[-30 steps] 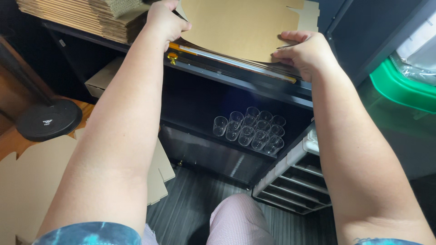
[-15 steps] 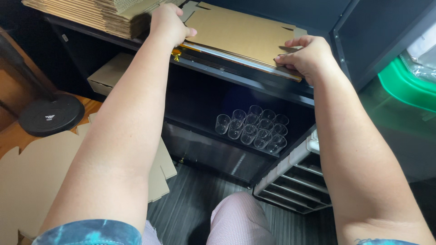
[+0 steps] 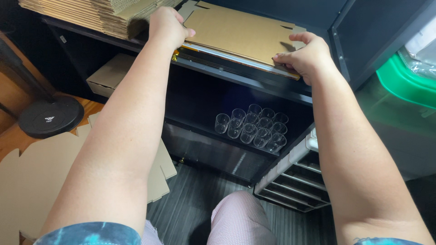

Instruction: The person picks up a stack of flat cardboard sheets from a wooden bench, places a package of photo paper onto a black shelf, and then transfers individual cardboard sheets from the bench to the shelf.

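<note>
Fingers of my right hand [image 3: 305, 56] curl over the near right corner of a flat cardboard sheet [image 3: 240, 31], thumb pressed against its front edge, so the grip is closed on the board. My left hand [image 3: 167, 25] sits at the sheet's left end, at about ten o'clock from the right one; its fingers bend down over the edge, but I cannot tell how much of the board they actually clasp.

Both forearms stretch straight out and away from me, nearly parallel, elbows low near my shoulders, wrists slightly bent downward.

That sheet lies flat on the top of a dark shelf unit [image 3: 245, 81], resting on a thinner stack with a pale front edge. At nine o'clock from my left hand stands a pile of folded cardboard [image 3: 91, 13]. Down at six o'clock, on a lower shelf, a cluster of clear plastic cups [image 3: 252, 129] stands upright. A green bin [image 3: 404, 81] sits off at three o'clock, and loose cardboard [image 3: 36, 177] lies on the floor at eight o'clock.
</note>
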